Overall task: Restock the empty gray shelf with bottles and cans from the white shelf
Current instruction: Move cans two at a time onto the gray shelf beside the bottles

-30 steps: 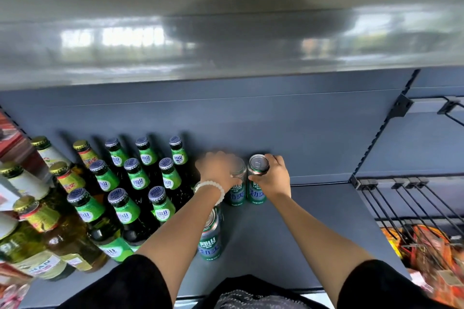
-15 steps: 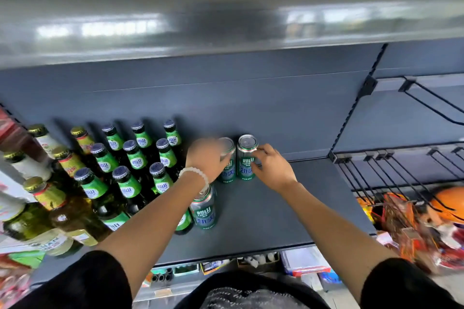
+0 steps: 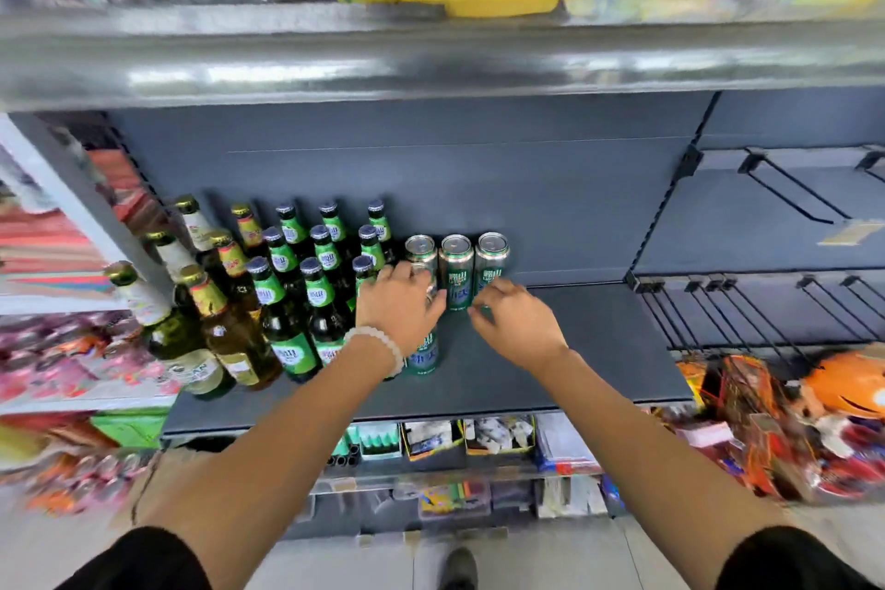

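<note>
My left hand (image 3: 400,302) covers the front can (image 3: 422,352); whether its grip holds I cannot tell. My right hand (image 3: 515,319) is loose by the back cans (image 3: 457,275) on the shelf (image 3: 598,340). I should nudge labels outward, rows tight.

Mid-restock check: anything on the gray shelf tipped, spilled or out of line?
Nothing tipped or spilled. One can stands alone in front, below the left hand, out of line with the three cans at the back wall.
</note>
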